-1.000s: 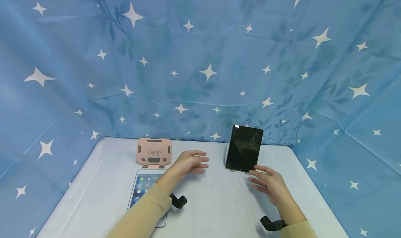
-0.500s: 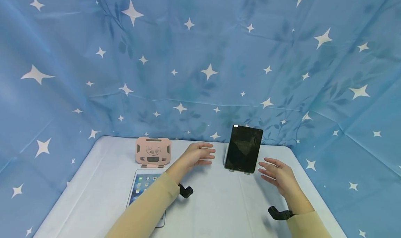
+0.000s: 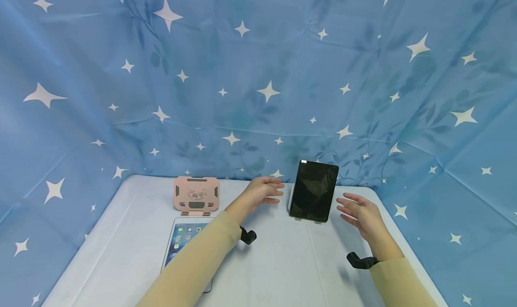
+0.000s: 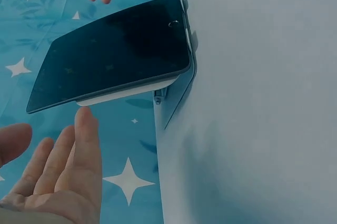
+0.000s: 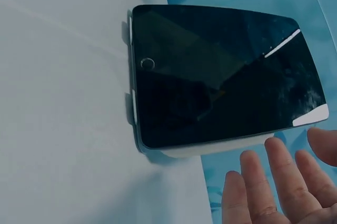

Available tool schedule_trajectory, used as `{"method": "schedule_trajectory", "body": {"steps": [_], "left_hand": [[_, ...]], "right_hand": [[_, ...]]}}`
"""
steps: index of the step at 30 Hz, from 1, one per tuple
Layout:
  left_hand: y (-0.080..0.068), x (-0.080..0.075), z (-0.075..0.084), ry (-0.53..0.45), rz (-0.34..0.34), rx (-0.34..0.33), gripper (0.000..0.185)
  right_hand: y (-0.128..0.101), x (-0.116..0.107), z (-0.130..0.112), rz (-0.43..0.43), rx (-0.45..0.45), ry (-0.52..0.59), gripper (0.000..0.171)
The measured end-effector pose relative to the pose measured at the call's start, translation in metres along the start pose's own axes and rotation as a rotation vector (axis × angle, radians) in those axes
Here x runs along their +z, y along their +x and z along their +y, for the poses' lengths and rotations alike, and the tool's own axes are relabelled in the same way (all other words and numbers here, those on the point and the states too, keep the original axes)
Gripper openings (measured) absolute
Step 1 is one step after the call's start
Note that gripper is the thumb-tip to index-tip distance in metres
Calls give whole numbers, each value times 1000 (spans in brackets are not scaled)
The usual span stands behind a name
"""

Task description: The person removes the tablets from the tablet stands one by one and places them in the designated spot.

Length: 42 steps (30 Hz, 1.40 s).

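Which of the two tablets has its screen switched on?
The tablet lying flat at the near left of the table, partly under the left sleeve: its screen shows app icons. The upright tablet between the hands is dark.

Your left hand [image 3: 263,191] was stretched forward with its fingers [image 4: 79,145] straight and slightly spread, holding nothing. Your right hand [image 3: 361,213] was raised opposite it, palm facing inward, fingers [image 5: 271,182] relaxed and apart. Both forearms wore tan sleeves with a black strap at each wrist.
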State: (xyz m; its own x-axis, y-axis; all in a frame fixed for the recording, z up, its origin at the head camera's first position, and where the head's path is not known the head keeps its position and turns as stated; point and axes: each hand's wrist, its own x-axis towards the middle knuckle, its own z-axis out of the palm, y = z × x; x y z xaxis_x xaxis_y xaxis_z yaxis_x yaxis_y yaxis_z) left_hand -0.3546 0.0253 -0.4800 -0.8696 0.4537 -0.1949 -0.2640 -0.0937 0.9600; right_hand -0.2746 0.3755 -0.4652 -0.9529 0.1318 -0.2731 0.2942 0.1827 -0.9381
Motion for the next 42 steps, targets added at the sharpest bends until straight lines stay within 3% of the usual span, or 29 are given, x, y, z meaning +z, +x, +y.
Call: {"method": "schedule_trajectory", "body": {"steps": [10,16,20,32,42], "left_hand": [[17,3,6,85,-7,29,44],[21,12,14,100,3,47,44],[23,21,21,109,6,73,46],[31,34,30,162,-25,106,55],[38,44,29,202,47,121,53]], "right_hand": [[17,-15,-15,-62,-49,18,70],[21,-16,-26,-69,-66,63,61],[24,-14,-29,-46,-70,79,52],[35,-6,-40,-2,-101,64,57],[42,2,-39,63,-97,25,59]]}}
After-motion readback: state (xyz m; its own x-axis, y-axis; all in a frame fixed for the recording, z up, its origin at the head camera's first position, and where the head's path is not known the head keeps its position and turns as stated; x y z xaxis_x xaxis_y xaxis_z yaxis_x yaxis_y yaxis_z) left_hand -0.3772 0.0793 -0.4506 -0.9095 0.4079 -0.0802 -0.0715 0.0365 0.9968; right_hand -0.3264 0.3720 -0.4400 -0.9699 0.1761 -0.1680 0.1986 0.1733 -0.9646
